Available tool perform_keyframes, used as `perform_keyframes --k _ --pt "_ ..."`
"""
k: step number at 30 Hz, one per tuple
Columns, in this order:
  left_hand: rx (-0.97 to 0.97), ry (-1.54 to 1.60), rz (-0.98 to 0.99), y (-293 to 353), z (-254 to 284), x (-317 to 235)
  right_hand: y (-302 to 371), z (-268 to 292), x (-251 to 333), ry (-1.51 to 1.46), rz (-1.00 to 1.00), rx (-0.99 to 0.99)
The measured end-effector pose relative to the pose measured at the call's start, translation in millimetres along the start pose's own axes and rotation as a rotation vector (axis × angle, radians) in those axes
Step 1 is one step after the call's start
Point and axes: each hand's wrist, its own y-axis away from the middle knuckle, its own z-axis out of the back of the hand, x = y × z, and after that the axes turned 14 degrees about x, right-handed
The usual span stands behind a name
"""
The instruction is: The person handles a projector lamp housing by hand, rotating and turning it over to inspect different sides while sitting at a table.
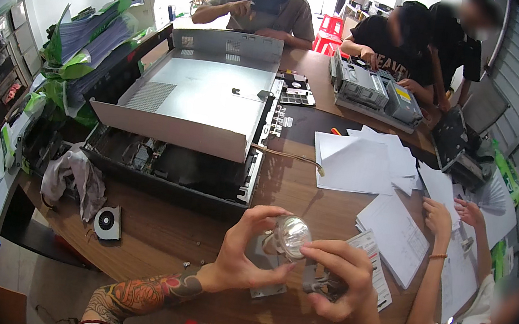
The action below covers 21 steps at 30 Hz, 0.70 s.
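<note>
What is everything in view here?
Table: 1, brown, centre
Lamp: 1, silver, front centre
Metal part: 1, grey, by the lamp
Casing: 1, black, table's left
Panel: 1, silver, atop casing
Cable: 1, beige, beside casing
Fan: 1, white and black, front left
Crumpled wrap: 1, greyish, left edge
Papers: many, white, table's right
Boxy unit: 1, grey, far right
Bundles: several, green and grey, left
Stools: count unclear, red, background
Other people: 4, mixed clothing, far side and right
Left hand: 1, bare, around lamp
Right hand: 1, bare, around metal part

Above the near edge of the worktop [159, 227], the left hand [238, 251] is holding a round lamp [294, 235]; the right hand [343, 274] is touching it.
</note>
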Motion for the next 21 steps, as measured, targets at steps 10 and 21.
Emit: perform_keyframes --k 10,21 --pt "0.073 -0.038 -0.101 -2 5 0 7 2 -9 -0.266 -0.009 0.087" --pt "0.148 -0.100 -0.163 -3 5 -3 5 7 -12 -0.083 -0.033 -0.022"
